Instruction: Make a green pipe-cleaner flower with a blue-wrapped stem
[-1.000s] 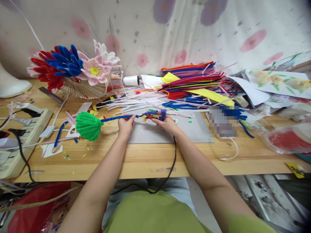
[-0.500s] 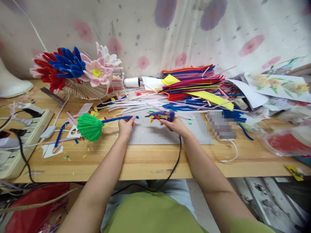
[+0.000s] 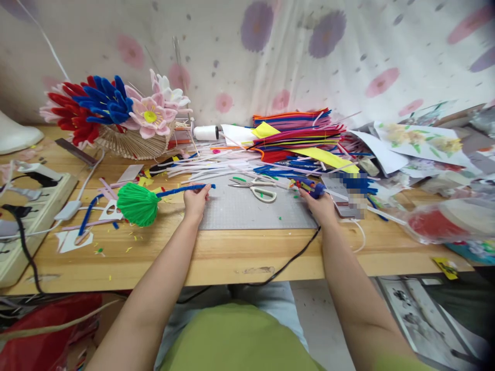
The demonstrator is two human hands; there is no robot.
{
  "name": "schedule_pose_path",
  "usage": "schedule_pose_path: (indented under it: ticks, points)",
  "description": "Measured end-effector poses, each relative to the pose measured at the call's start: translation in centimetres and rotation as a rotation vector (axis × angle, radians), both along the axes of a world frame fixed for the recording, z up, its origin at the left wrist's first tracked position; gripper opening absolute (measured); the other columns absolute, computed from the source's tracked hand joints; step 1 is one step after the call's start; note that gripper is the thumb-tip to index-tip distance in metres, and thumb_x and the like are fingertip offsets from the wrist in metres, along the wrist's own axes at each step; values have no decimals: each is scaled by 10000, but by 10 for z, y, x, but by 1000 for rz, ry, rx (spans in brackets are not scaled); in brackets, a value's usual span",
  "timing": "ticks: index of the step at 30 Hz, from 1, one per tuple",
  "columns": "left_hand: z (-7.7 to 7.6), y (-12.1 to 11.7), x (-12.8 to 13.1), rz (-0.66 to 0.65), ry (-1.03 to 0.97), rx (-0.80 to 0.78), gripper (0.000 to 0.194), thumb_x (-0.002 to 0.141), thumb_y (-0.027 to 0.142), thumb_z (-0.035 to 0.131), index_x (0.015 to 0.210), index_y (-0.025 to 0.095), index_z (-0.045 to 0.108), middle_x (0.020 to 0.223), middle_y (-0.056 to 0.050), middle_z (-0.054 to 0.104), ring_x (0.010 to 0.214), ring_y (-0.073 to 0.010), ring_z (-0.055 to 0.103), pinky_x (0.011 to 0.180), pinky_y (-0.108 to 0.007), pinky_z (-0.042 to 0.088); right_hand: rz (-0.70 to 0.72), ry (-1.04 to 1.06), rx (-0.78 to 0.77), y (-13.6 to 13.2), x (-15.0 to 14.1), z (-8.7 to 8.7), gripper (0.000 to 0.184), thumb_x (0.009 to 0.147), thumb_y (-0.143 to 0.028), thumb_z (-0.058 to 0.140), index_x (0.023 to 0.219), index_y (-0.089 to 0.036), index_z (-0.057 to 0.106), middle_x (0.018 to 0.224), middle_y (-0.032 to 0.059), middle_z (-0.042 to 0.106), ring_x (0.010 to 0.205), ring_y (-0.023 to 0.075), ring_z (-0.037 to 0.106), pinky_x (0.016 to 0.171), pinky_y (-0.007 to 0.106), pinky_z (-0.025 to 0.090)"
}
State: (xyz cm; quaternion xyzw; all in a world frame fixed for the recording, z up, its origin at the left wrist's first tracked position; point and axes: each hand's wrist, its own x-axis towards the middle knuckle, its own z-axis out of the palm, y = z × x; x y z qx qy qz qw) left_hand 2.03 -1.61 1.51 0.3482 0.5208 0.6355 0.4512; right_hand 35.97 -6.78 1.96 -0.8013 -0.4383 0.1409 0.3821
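Between the fingers of my left hand (image 3: 196, 202) is a blue pipe cleaner stem (image 3: 174, 190), its free tip poking out to the right. At the stem's left end sits a green pleated pipe cleaner piece (image 3: 137, 204), rounded like a pod. My right hand (image 3: 322, 205) is closed around a blue hot glue gun (image 3: 310, 187) whose nozzle points left. A black cord (image 3: 296, 255) trails from the gun over the table's front edge. White-handled scissors (image 3: 263, 193) lie on the grey cutting mat (image 3: 240, 219) between my hands.
Bundles of coloured pipe cleaners (image 3: 297, 136) pile up at the back. A basket of fuzzy flowers (image 3: 133, 141) stands back left, near a power strip (image 3: 42, 226). A partly blurred phone (image 3: 342, 206) lies by my right hand; plastic bags (image 3: 444, 221) crowd the right side.
My right hand has carried the glue gun rightward, away from the blue stem, leaving the scissors on the mat in view. My left hand still holds the stem, and the view has shifted slightly.
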Motion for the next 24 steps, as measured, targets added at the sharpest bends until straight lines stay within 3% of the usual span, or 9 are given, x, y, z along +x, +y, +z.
schedule_pose_path:
  ticks: [9,14,17,20,22,24]
  points:
    - [0,-1,-1,4,-14,-3,251,529,245,701,640,165,491,488,55,492,425,-62,434,391,-189,348,30,-37,-21,0,-6,-2,620,586,-622,583,911,-99,656,807,145,676,770,270,623,684,369,465]
    - [0,-1,-1,-3,-9,-2,238,539,237,693,639,165,489,476,56,485,421,-59,428,388,-185,344,78,-141,-120,0,-5,-1,631,616,-655,529,927,-118,643,865,156,664,821,278,613,697,375,449]
    - [4,-3,0,-7,-15,-16,236,529,226,696,630,163,492,474,56,485,415,-58,424,382,-186,340,161,-308,-178,-8,0,7,572,594,-645,558,847,-137,628,809,138,648,801,269,597,680,360,434]
    - [8,-6,2,-22,-40,-40,243,511,220,699,617,161,489,467,58,479,400,-59,412,357,-187,311,130,-528,-226,-23,8,19,491,525,-598,641,749,-165,582,765,122,621,782,267,576,666,353,413]
    - [11,-7,3,-40,-51,-52,245,505,221,700,606,161,485,455,61,470,387,-56,399,348,-187,296,137,-544,-347,-32,5,28,453,523,-594,646,695,-188,546,687,88,602,680,239,564,603,334,392]
    - [12,-8,4,-58,-55,-54,245,501,222,701,594,160,483,449,63,462,384,-52,393,349,-185,293,277,-456,-459,-34,-9,37,406,576,-594,615,657,-207,520,599,40,576,563,190,524,537,301,353]
